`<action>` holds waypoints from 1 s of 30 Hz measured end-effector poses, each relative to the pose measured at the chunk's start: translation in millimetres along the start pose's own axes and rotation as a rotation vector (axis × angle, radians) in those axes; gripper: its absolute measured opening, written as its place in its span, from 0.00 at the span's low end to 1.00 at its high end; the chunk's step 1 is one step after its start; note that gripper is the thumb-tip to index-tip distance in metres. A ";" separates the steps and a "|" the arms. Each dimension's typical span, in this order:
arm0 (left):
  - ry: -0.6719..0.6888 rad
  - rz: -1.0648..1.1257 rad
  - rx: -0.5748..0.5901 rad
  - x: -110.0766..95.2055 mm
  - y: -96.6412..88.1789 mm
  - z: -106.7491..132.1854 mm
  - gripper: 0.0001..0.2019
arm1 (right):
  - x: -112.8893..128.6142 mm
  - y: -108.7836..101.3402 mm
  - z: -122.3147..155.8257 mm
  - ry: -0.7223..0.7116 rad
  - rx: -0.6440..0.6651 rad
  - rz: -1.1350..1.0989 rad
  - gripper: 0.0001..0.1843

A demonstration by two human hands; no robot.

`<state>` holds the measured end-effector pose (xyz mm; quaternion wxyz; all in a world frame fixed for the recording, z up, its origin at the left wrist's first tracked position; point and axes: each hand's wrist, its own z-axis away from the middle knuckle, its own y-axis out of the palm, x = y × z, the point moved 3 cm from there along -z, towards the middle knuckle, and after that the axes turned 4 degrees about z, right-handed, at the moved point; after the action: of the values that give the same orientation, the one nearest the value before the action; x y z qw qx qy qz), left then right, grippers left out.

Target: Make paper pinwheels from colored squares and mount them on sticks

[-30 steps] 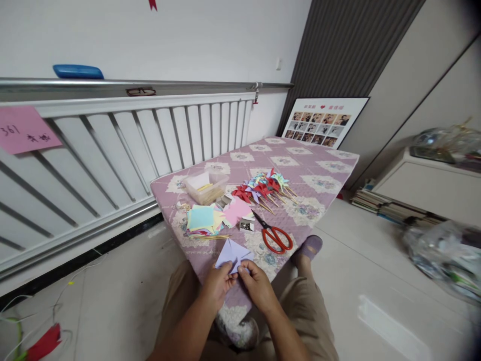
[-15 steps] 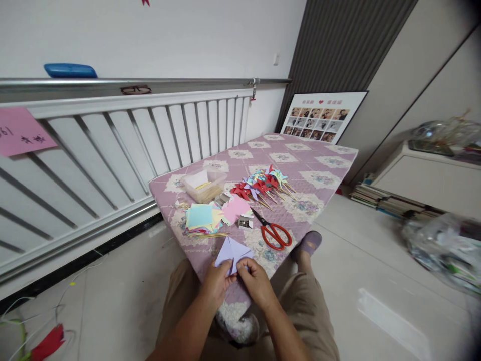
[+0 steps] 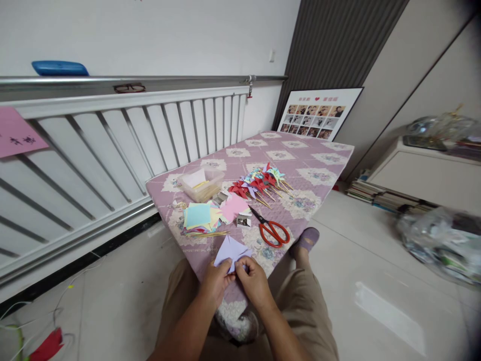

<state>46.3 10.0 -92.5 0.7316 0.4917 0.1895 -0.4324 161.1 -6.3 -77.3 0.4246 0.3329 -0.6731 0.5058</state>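
A folded lavender paper square (image 3: 230, 249) lies at the near corner of the purple quilted mat (image 3: 300, 165). My left hand (image 3: 215, 282) pinches its near edge from the left. My right hand (image 3: 252, 283) pinches the same edge from the right, thumbs close together. Just beyond the paper lie red-handled scissors (image 3: 272, 231), a stack of coloured paper squares (image 3: 201, 217), thin wooden sticks (image 3: 208, 234) and a small box of pins (image 3: 243, 221). Farther back sit several finished paper pinwheels (image 3: 259, 184) and a clear plastic tub (image 3: 201, 183).
A white slatted rail (image 3: 124, 140) runs along the left, with a pink note (image 3: 17, 134), glasses (image 3: 129, 88) and a blue case (image 3: 60, 68) above it. A photo board (image 3: 317, 114) leans at the back. Books (image 3: 379, 196) and a plastic bag (image 3: 439, 243) lie on the floor right.
Both hands have kept hold of the lavender paper and drawn slightly closer together at its near edge. The view has shifted a little, nothing else on the mat moved.
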 end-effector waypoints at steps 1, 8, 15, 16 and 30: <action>-0.004 -0.004 -0.002 0.1 0.1 0.4 0.19 | -0.3 0.2 0.1 0.001 -0.003 0.003 0.12; -0.013 -0.009 -0.015 -0.2 0.8 0.8 0.21 | -0.7 0.3 1.1 0.005 -0.021 0.018 0.12; 0.008 -0.060 -0.011 -2.5 5.6 1.3 0.22 | 0.2 -0.1 0.9 0.015 -0.030 0.024 0.12; 0.011 -0.066 -0.016 -2.5 6.1 1.2 0.21 | 0.5 -0.2 0.9 0.015 -0.031 0.024 0.12; 0.020 -0.099 -0.092 2.5 4.5 -5.4 0.16 | 1.1 0.7 1.5 0.039 -0.052 -0.035 0.12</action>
<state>52.2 14.3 -94.1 0.7293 0.4519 0.2405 -0.4539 159.7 -7.6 -76.8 0.4549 0.3235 -0.6719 0.4869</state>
